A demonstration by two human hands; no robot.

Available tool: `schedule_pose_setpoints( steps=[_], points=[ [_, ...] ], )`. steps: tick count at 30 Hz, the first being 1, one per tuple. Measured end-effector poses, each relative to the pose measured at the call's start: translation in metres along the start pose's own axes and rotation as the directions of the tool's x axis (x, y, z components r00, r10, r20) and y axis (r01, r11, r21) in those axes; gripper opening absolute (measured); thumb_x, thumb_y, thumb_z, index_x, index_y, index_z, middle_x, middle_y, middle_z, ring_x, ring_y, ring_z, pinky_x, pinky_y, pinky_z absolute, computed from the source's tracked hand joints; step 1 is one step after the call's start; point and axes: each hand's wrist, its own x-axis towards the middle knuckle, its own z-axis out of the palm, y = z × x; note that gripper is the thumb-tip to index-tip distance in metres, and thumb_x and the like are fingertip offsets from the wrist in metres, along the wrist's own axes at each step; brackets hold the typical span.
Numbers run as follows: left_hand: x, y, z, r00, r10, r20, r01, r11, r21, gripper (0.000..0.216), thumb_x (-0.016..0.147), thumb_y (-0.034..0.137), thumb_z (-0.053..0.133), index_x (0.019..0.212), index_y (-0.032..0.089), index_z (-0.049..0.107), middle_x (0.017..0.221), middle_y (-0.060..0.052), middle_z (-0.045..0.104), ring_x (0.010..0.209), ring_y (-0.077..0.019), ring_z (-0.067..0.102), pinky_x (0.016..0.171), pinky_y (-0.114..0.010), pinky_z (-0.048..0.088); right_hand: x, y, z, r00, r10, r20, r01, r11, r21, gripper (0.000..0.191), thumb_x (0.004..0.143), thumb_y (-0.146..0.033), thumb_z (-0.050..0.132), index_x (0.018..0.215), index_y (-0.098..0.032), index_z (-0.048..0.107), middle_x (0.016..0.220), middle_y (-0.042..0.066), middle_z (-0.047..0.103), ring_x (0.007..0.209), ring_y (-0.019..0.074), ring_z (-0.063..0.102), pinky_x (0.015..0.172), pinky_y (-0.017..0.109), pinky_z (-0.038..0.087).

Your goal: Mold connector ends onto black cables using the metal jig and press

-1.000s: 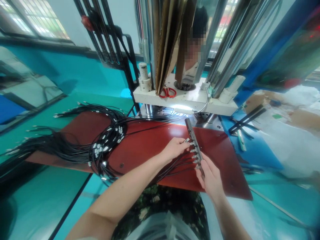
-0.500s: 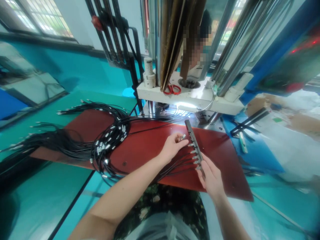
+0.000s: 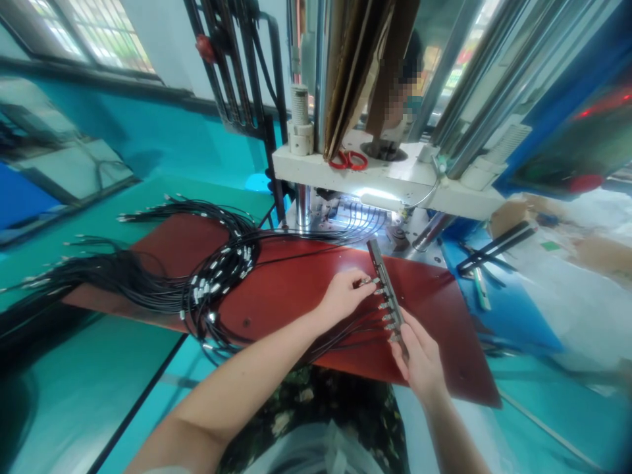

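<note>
Several plugs (image 3: 388, 315) are already sitting in a row along the left edge of the bar (image 3: 386, 295), their black leads trailing back toward me across the red board (image 3: 296, 289). I am pinching one more plug (image 3: 364, 282) between the thumb and fingertips of my left hand (image 3: 343, 297), fingers closed around it, and I am bringing its metal tip up against the bar just above the seated row. My right hand (image 3: 419, 359) is gripping the near end of the bar, fingers wrapped over it, keeping it pressed flat on the board.

As I judge it, I am working through the loading step: filling the bar slot by slot, with the far stretch of it showing no plugs. The next move is calling for lining the tip square to the free slot and pushing it home while the right hand is bracing the bar against the shove.

Off to my left the cable bundle (image 3: 207, 283) is lying heaped over the board's edge, well apart from the bar. Beyond the board the press (image 3: 385, 187) is standing lit underneath, with red scissors (image 3: 348, 160) on its plate.
</note>
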Motion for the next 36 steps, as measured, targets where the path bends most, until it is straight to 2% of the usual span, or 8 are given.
schedule_pose_setpoints(
  steps=[5,12,19,24,27,30,32,36],
  points=[
    [0.001,0.000,-0.001,0.999,-0.030,0.042,0.030,1.000,-0.001,0.031,0.077,0.031,0.045,0.051,0.015,0.045,0.052,0.004,0.040,0.054,-0.0077,0.036,0.055,-0.021,0.028,0.002,0.001,-0.002,0.999,-0.032,0.043,0.034,0.998,-0.050,0.063,0.069,-0.051,0.064,0.122,-0.019,0.052,0.059,0.000,0.059,0.034,0.0048,0.041,0.026,0.013,0.033],
    [0.009,0.007,-0.004,0.915,-0.329,0.232,0.377,0.903,-0.208,0.027,0.071,0.035,0.050,0.053,0.015,0.049,0.040,0.008,0.025,0.040,-0.0050,0.022,0.043,-0.021,0.016,0.003,0.003,-0.003,0.998,-0.020,0.056,0.026,0.995,-0.099,0.063,0.071,-0.052,0.062,0.123,-0.020,0.051,0.062,0.001,0.061,0.033,0.0046,0.041,0.027,0.013,0.034],
    [0.007,0.003,-0.006,0.937,-0.295,0.187,0.336,0.906,-0.256,0.034,0.070,0.039,0.053,0.049,0.014,0.043,0.043,0.008,0.031,0.040,-0.0026,0.022,0.041,-0.019,0.016,0.004,0.002,0.004,0.994,-0.077,0.079,0.091,0.977,-0.191,0.056,0.071,-0.051,0.063,0.119,-0.023,0.056,0.089,0.003,0.065,0.057,0.0092,0.057,0.056,0.019,0.053],
    [0.008,0.000,-0.018,0.921,-0.286,0.263,0.360,0.882,-0.304,0.036,0.075,0.050,0.047,0.071,0.015,0.055,0.048,0.006,0.038,0.038,-0.0045,0.031,0.037,-0.018,0.019,0.002,0.001,0.004,1.000,0.002,0.008,-0.001,0.996,-0.093,0.057,0.068,-0.051,0.066,0.117,-0.023,0.058,0.097,0.004,0.064,0.063,0.0096,0.059,0.055,0.016,0.051],
    [0.012,-0.002,-0.026,0.905,-0.330,0.270,0.424,0.767,-0.483,0.038,0.077,0.055,0.044,0.084,0.018,0.053,0.045,0.009,0.029,0.034,-0.0040,0.022,0.034,-0.017,0.015,0.002,0.000,0.002,0.999,0.033,-0.027,-0.034,0.998,-0.045,0.059,0.065,-0.050,0.069,0.116,-0.024,0.058,0.099,0.004,0.063,0.066,0.0103,0.059,0.055,0.015,0.051],
    [0.013,-0.003,-0.028,0.878,-0.362,0.312,0.474,0.569,-0.672,0.035,0.077,0.053,0.044,0.078,0.018,0.047,0.048,0.009,0.025,0.036,-0.0039,0.020,0.033,-0.016,0.012,0.002,-0.002,0.002,0.998,0.052,-0.020,-0.052,0.998,-0.018,0.057,0.064,-0.049,0.070,0.115,-0.025,0.059,0.100,0.003,0.063,0.069,0.0101,0.059,0.058,0.015,0.051],
    [0.011,-0.005,-0.027,0.885,-0.359,0.297,0.455,0.525,-0.720,0.028,0.075,0.045,0.049,0.071,0.017,0.043,0.050,0.007,0.031,0.038,-0.0039,0.025,0.034,-0.016,0.014,0.001,-0.004,0.002,0.998,0.066,-0.007,-0.066,0.998,-0.009,0.058,0.064,-0.049,0.070,0.115,-0.025,0.058,0.097,0.002,0.064,0.066,0.0092,0.059,0.056,0.014,0.051],
    [0.006,-0.008,-0.020,0.896,-0.393,0.209,0.436,0.680,-0.589,0.026,0.066,0.033,0.061,0.062,0.017,0.041,0.049,0.006,0.039,0.038,-0.0031,0.030,0.034,-0.016,0.016,0.000,-0.007,0.001,0.996,0.078,0.032,-0.076,0.996,-0.045,0.056,0.065,-0.050,0.070,0.114,-0.024,0.060,0.086,0.002,0.065,0.055,0.0082,0.056,0.045,0.014,0.048]
  ],
)
